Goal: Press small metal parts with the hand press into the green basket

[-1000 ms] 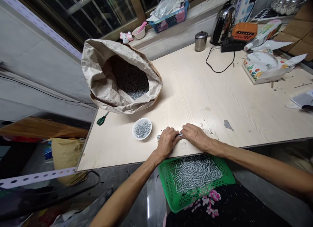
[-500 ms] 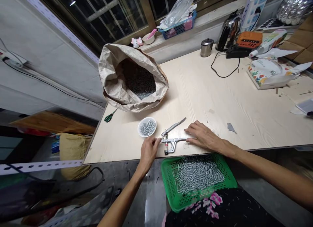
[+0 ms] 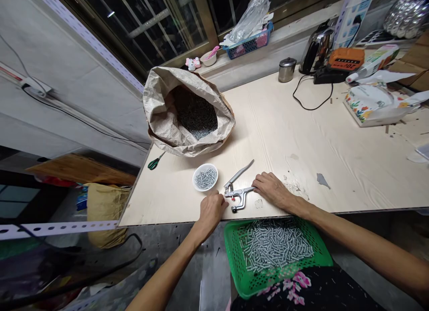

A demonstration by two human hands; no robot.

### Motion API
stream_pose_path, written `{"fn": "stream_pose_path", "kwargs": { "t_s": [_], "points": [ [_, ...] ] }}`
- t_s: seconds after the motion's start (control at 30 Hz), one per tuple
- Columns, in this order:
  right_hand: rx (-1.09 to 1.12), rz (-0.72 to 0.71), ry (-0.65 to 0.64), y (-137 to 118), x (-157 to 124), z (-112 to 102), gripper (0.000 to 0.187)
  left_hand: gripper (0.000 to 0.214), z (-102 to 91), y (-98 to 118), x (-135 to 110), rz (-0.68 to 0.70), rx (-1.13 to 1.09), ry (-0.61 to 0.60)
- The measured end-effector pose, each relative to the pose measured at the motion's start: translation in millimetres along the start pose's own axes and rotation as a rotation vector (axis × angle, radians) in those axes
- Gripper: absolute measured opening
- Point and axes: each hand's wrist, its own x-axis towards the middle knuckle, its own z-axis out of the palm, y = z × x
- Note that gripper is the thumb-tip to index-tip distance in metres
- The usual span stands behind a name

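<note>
Hands (image 3: 212, 209) (image 3: 272, 191) curled, left beside pliers (image 3: 240, 194), right on handle (image 3: 250, 190)

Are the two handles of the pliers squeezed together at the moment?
No, the pliers are spread, with one handle slanting away from the other, which runs to the right hand.

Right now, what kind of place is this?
Probably a small workshop, maybe in someone's home. A metal plier-like tool lies on the table, a green basket holds lots of little metal pieces, and a big open sack stands nearby.
</note>
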Motion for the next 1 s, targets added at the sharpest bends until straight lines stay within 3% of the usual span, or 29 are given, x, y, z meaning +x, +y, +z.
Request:
{"fn": "stream_pose_path", "kwargs": {
  "t_s": [0.13, 0.23, 0.3, 0.37, 0.47, 0.57, 0.83, 0.93, 1.0],
  "points": [
    [-0.003, 0.029, 0.016, 1, -1, 2, 0.012, 0.019, -13.8, 12, -41, 0.186, -0.046, 0.073],
    [0.002, 0.039, 0.023, 0, -1, 3, 0.012, 0.02, -24.5, 12, -49, 0.31, -0.112, 0.131],
    [-0.004, 0.04, 0.034, -1, -2, 4, 0.013, 0.022, -30.7, 1, -33, 0.217, -0.094, 0.261],
    [-0.012, 0.039, 0.045, -1, -2, 5, 0.012, 0.023, -34.7, -17, -4, 0.033, -0.058, 0.369],
    [-0.015, 0.039, 0.055, 0, -3, 7, 0.011, 0.026, -34.7, -39, 40, -0.182, -0.052, 0.304],
    [-0.017, 0.037, 0.068, 0, -3, 8, 0.01, 0.029, -28.6, -43, 65, -0.307, -0.084, 0.247],
    [-0.024, 0.032, 0.063, -2, -1, 7, 0.012, 0.03, -26.0, -35, 69, -0.231, -0.023, 0.321],
    [0.007, 0.045, 0.047, -2, -1, 2, 0.012, 0.029, -33.3, -41, 61, -0.198, -0.229, 0.432],
    [0.058, 0.052, 0.056, -5, 1, -5, 0.011, 0.031, -36.4, -41, 52, -0.194, -0.521, 0.403]
  ]
}}
